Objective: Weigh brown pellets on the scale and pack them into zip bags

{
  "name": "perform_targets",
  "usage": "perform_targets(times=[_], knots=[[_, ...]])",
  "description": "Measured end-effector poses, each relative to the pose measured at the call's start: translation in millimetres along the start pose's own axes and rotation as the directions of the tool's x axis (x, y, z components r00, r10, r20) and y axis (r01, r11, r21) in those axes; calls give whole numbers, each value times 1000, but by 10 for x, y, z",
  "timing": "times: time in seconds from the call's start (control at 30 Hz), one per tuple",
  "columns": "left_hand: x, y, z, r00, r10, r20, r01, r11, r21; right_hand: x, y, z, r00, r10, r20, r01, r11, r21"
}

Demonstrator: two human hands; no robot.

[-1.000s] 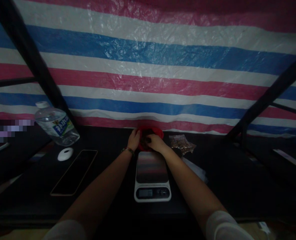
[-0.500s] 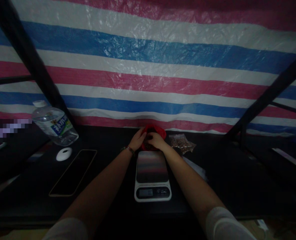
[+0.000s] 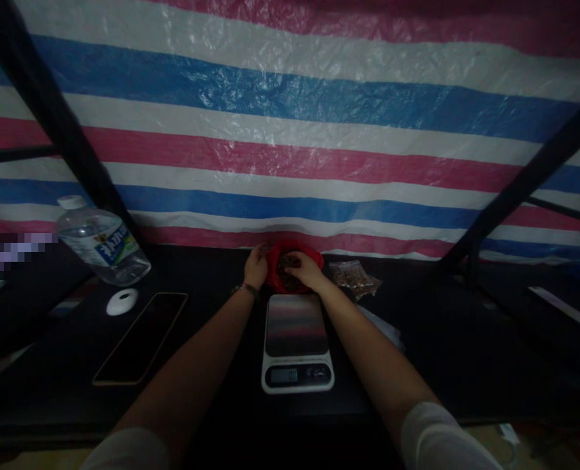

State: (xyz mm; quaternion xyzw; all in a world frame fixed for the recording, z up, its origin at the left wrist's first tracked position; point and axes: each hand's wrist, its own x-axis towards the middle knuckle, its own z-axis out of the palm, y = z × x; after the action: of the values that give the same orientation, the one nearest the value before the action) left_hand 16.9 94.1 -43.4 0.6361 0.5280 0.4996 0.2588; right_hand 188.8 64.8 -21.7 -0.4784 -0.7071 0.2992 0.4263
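A red bag [image 3: 274, 279] stands with its mouth wide at the far side of the table, holding small dark brown pieces [image 3: 286, 262]. At its left rim, my left hand [image 3: 256, 266] is closed on the bag's edge. My right hand [image 3: 305, 269] reaches into the mouth with curled fingers among the brown pieces; what they pinch is too dark to make out. Just in front of the bag, between my forearms, lies a white kitchen scale [image 3: 297, 326] with a bare metal plate and a lit display.
Right of the bag lie small clear bags of brown bits [image 3: 355, 279] and flat clear plastic bags [image 3: 380, 326]. On the left are a phone [image 3: 143, 338], a white rounded object [image 3: 122, 301] and a water bottle [image 3: 104, 245]. Behind hangs a striped sheet [image 3: 290, 156] between dark metal posts.
My left hand has moved left from inside the bag's mouth to its outer left rim. The mouth is spread wider, showing more brown pieces. My right hand stays in the bag.
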Motion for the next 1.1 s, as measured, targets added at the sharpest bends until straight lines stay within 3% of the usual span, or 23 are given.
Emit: perform_targets(times=[0.17, 0.27, 0.37, 0.47, 0.67, 0.9, 1.1], knots=[[-59, 28, -85, 993, -104, -55, 106, 994, 32, 4, 14, -139, 1000, 21, -12, -22, 987, -162], [-136, 110, -115, 996, -82, 35, 79, 994, 78, 2, -19, -195, 998, 15, 58, 10, 917, -399], [-186, 178, -98, 987, -44, 152, 27, 994, 110, 5, -76, -188, 986, 30, 165, 61, 853, -518], [-180, 168, -43, 978, -24, 205, 7, 996, 83, 29, -113, -140, 972, 7, 234, 125, 830, -544], [-100, 44, 57, 994, -64, 93, 87, 961, -264, 89, -92, -28, 970, 1, 242, 131, 840, -527], [-79, 34, 75, 997, -55, 52, 73, 876, -477, 103, -54, 70, 995, 41, 91, 7, 882, -471], [-103, 58, 79, 996, -30, 80, 69, 838, -542, 121, -31, 30, 994, 44, 96, -3, 920, -392]])
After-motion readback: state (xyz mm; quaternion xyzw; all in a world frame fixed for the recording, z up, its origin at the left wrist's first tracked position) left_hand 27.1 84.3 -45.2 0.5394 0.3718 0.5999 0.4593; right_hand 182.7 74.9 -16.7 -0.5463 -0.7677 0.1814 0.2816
